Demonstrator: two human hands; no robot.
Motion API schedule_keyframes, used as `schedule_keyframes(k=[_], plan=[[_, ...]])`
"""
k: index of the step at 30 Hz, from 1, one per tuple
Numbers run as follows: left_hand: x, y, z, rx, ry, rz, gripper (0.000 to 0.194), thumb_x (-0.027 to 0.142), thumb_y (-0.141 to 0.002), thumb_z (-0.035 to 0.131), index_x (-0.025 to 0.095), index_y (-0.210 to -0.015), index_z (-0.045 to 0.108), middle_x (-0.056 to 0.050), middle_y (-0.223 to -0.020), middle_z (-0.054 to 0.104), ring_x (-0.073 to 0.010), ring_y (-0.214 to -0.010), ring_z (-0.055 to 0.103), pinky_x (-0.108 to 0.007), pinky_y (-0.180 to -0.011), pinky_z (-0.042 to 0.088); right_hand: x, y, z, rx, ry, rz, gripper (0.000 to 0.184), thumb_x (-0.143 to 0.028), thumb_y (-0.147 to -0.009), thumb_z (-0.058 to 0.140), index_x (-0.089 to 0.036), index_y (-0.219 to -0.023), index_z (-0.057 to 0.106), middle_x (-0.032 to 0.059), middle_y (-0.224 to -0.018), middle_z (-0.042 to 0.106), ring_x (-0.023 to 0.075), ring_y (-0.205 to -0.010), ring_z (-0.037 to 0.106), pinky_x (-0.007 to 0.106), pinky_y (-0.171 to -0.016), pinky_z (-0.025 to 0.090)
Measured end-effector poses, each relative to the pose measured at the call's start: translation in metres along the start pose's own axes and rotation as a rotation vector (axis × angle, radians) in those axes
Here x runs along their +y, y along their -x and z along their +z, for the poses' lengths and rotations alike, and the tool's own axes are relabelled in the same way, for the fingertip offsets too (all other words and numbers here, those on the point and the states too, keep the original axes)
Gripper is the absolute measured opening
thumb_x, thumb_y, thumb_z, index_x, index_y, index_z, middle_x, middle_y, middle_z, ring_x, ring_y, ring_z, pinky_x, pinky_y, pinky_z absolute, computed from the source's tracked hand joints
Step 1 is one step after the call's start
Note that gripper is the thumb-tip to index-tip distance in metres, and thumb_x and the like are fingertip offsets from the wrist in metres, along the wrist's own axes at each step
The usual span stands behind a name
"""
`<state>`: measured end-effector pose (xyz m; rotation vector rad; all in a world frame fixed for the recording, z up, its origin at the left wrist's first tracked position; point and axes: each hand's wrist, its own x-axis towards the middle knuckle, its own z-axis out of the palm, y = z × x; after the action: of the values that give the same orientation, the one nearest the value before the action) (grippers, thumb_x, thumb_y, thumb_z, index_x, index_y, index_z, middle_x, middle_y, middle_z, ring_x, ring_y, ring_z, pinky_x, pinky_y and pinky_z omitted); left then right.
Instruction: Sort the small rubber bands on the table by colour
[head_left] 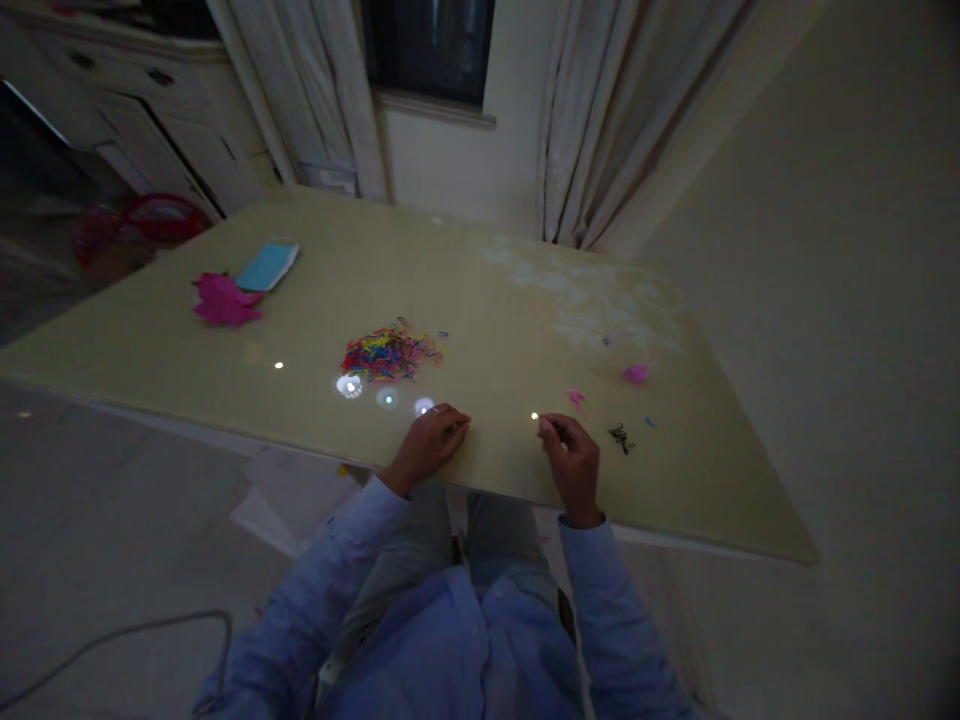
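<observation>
My left hand [431,443] rests at the table's near edge, fingers closed together in a pinch. Whatever may be in its fingertips is too small to make out. Just right of it, my right hand [573,462] is also pinched, thumb against fingers, and I cannot tell what it holds. A heap of tiny multicoloured pieces, looking like small elastic bands [386,352], lies beyond my left hand. Close to my right hand are a few pink pieces [576,400] and a little cluster of black ones [621,438]. One blue piece [650,422] lies farther right.
A magenta bundle [636,373] sits on the right part of the glossy table [480,300]. At the left lie a blue face mask [268,266] and a crumpled pink sheet [226,300]. Curtains, a window and a cabinet [195,110] stand behind; a cable [150,625] crosses the floor.
</observation>
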<state>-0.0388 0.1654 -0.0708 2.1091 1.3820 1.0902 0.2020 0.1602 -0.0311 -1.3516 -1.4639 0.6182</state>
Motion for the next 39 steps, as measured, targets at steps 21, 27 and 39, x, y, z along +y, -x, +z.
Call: schedule_keyframes(k=[21,27,39], plan=[[0.001,-0.006,0.000,0.029,0.163,-0.094,0.015,0.021,-0.090,0.055,0.017,-0.088,0.069,-0.006,-0.086,0.068,-0.0170,-0.083,0.062,-0.030,-0.078,0.048,-0.021,-0.103,0.165,-0.617,0.684,-0.284,0.021,-0.029,-0.096,0.050,-0.020,-0.105,0.067,0.0079,-0.105,0.066,0.0188,-0.092,0.060,0.027,-0.078,0.042],[0.001,-0.006,0.000,0.045,0.162,-0.109,0.015,0.022,-0.090,0.055,0.018,-0.087,0.069,-0.006,-0.086,0.069,-0.0175,-0.084,0.062,-0.032,-0.079,0.048,-0.017,-0.101,0.166,-0.616,0.689,-0.305,0.022,-0.029,-0.098,0.046,-0.020,-0.106,0.065,0.0091,-0.107,0.064,0.0195,-0.095,0.059,0.028,-0.079,0.043],[0.001,-0.007,0.000,0.043,0.139,-0.106,0.013,0.019,-0.088,0.057,0.016,-0.088,0.070,-0.006,-0.087,0.069,-0.0171,-0.083,0.063,-0.030,-0.078,0.047,-0.016,-0.102,0.168,-0.610,0.626,-0.322,0.018,-0.027,-0.096,0.050,-0.018,-0.100,0.064,0.0076,-0.104,0.065,0.0178,-0.092,0.058,0.027,-0.079,0.042]])
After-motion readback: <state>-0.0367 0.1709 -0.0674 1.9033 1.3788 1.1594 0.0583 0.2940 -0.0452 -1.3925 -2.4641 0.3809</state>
